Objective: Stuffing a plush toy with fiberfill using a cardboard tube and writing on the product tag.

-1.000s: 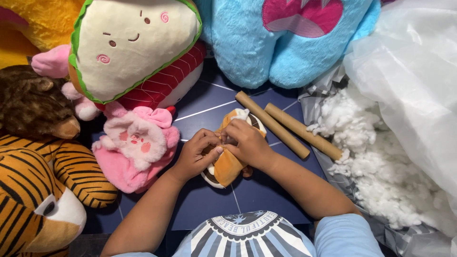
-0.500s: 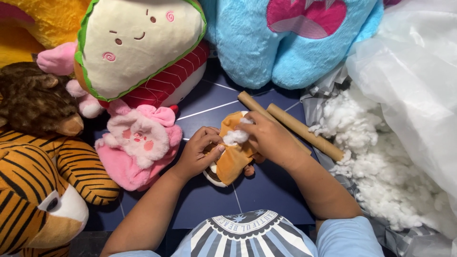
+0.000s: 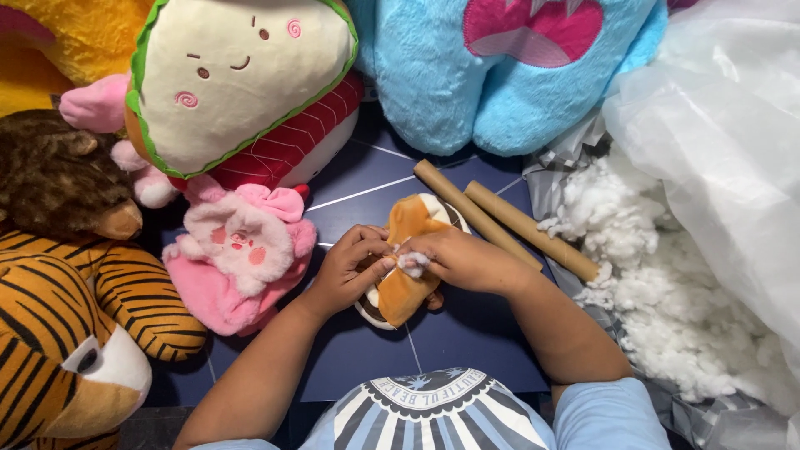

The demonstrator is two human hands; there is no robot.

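A small orange, white and brown plush toy (image 3: 410, 287) lies on the dark blue mat (image 3: 467, 342) in front of me. My left hand (image 3: 348, 271) grips its left side. My right hand (image 3: 454, 258) rests over its right side, fingers pinching a tuft of white stuffing (image 3: 410, 264) at an opening in the toy. Both hands meet over the toy's middle.
A pile of white stuffing (image 3: 642, 275) lies at the right beside a clear plastic bag (image 3: 725, 142). Two cardboard tubes (image 3: 508, 221) lie behind the toy. Around the mat sit a pink plush (image 3: 237, 254), a sandwich plush (image 3: 242, 87), a blue plush (image 3: 508, 67), a tiger plush (image 3: 75, 325) and a brown bear (image 3: 58, 179).
My right hand came back from the upper end of the toy to its middle with a tuft of stuffing. My left hand kept its grip on the toy.
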